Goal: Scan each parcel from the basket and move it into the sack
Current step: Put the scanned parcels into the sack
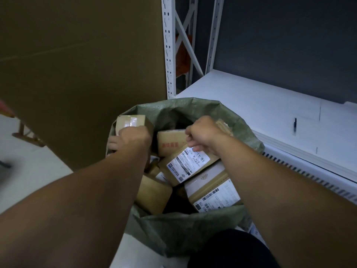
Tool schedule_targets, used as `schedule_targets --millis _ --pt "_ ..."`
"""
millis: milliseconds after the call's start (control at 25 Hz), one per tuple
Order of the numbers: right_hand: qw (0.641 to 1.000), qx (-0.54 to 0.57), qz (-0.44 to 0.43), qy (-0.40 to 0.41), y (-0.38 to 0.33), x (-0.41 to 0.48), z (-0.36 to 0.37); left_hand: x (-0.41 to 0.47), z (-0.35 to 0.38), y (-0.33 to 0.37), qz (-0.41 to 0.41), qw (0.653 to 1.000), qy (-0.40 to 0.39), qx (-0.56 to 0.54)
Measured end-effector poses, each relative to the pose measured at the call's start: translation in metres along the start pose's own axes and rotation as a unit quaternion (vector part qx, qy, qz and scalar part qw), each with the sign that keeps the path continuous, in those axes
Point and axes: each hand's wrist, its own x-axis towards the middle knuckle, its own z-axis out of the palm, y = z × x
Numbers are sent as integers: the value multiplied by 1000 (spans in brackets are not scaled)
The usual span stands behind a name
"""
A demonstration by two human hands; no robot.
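Both arms reach into the green sack (195,111), which is packed with parcels. The left hand (133,137) grips a taped box (131,120) at the sack's left rim; the right hand (202,132) is fisted, pinching the corner of a labelled parcel (190,164) in the sack's middle.

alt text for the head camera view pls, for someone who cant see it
Seen from above, a person's two bare hands reach into an open green woven sack part-filled with cardboard parcels. The left hand grips a small taped box at the sack's left rim; the right hand is closed over a labelled parcel. White metal shelving stands behind.
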Motion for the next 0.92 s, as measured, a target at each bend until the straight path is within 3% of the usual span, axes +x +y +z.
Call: schedule_targets --millis 80,160,280,400,480,560,680,760,920 --pt "994 -67 19 -80 7 -14 17 -1 1 -12 -14 1000 -16 14" --pt "973 -145 44 -175 12 -30 29 -8 2 -24 -11 998 52 37" --pt "903 -279 60 -320 18 -51 39 -7 -8 -45 51 989 139 22" --pt "849 -352 74 -388 24 -57 53 -4 -21 -58 112 981 155 28" --pt "817 -390 92 -416 28 -59 66 -5 -23 -61 38 990 121 56" --pt "810 -396 80 -425 31 -62 75 -7 -26 -62 -28 995 51 78" --pt "826 -405 26 -390 30 -69 81 -9 -30 -65 -34 996 -5 84" --pt "836 -398 9 -376 28 -72 84 -14 -29 -63 -9 997 -5 74" --pt "828 -365 38 -425 8 -81 65 -15 -47 -43 -13 999 27 27"
